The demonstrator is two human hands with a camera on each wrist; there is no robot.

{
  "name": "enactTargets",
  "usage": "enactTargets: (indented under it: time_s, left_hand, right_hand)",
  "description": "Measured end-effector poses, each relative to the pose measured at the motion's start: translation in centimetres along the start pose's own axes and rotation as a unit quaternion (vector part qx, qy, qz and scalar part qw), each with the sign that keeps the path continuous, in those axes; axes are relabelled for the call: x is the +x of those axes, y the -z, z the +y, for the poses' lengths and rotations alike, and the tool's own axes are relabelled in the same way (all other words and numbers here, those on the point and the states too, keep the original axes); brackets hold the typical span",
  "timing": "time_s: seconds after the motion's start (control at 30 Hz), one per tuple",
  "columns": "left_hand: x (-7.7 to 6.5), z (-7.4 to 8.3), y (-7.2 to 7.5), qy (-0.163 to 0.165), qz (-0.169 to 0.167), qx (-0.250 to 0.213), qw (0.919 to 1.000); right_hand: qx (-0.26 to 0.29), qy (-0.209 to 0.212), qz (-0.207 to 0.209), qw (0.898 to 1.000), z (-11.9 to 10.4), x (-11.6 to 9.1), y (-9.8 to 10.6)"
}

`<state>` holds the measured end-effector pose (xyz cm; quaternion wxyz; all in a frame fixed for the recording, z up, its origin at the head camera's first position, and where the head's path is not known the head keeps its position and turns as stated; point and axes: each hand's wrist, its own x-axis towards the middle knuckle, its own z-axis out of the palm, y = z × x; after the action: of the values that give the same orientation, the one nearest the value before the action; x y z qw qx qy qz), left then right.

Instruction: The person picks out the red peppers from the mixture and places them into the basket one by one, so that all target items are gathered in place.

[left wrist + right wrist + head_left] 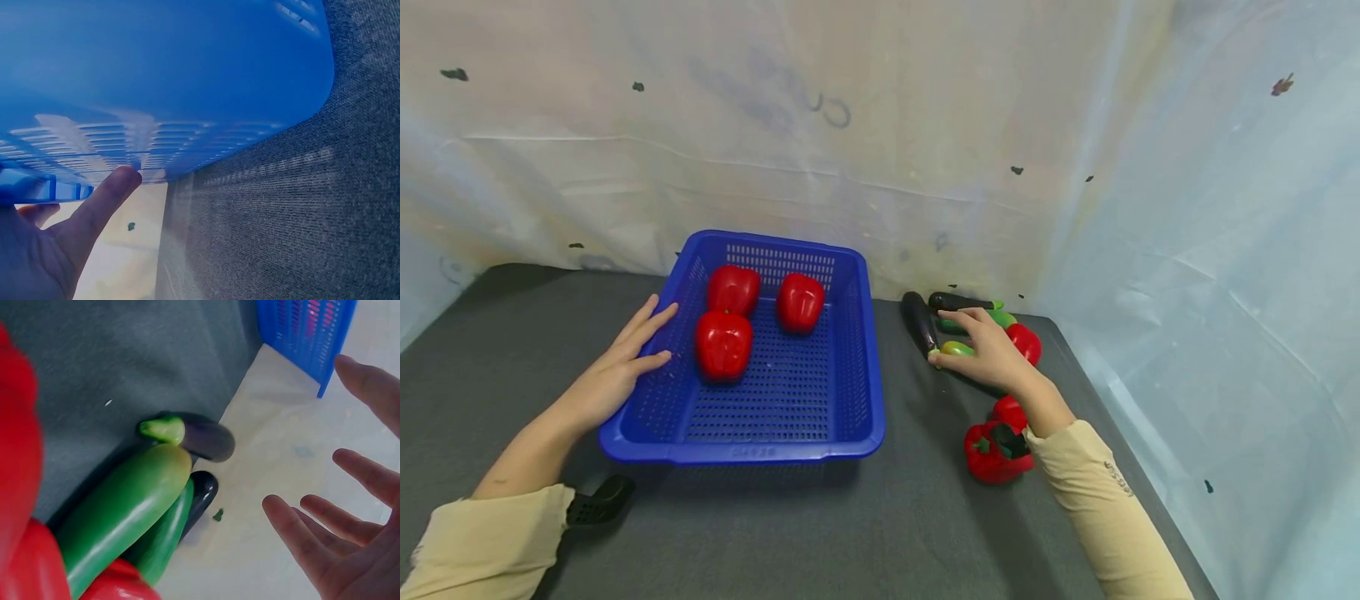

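My left hand [612, 377] rests with straight fingers at the left rim of a blue plastic basket [775, 408]. In the left wrist view, a finger [100, 206] lies against the basket's slotted side. Inside are three red bell peppers, one at the back [733, 290], one in front [723, 346], one to the right [801, 302]. Over the vegetables at right hovers my right hand [988, 354], fingers spread and holding nothing in the right wrist view. Nearest it are an eggplant [917, 321] and a green, yellow-tipped cucumber-like vegetable [128, 512].
Another eggplant [958, 302] and a second green vegetable [164, 537] lie behind. More red bell peppers [988, 458] sit near my right forearm, one partly hidden. The grey table [865, 533] meets a pale plastic sheet [925, 125] at the back and right.
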<state>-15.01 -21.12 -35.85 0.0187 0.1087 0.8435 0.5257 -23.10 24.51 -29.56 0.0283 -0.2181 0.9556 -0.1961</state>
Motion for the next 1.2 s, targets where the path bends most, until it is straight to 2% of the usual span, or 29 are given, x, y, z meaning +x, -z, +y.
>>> enactTargets:
  time_s: [0.17, 0.4, 0.53, 0.9, 1.2]
  left_hand:
    - [0.0, -0.1, 0.0, 0.003, 0.000, 0.007, 1.0000]
    - [0.0, -0.2, 0.1, -0.010, 0.007, 0.003, 0.9999]
    - [-0.1, -0.1, 0.1, -0.003, 0.003, 0.002, 1.0000]
    - [0.0, -0.2, 0.0, 0.002, 0.000, 0.005, 1.0000]
    - [0.1, -0.2, -0.1, -0.011, 0.005, -0.002, 0.9999]
  right_hand:
    - [-0.009, -0.013, -0.003, 1.000, 1.0, -0.6, 0.1]
    - [-0.014, -0.025, -0.005, 1.000, 2.5, -1.5, 0.3]
    - [-0.025, -0.029, -0.006, 0.999, 3.2, -2.0, 0.2]
    - [-0.027, -0.040, -0.001, 0.999, 4.7, -3.7, -0.1]
    - [-0.035, -0.054, 0.003, 0.998, 5.5, -4.8, -0.2]
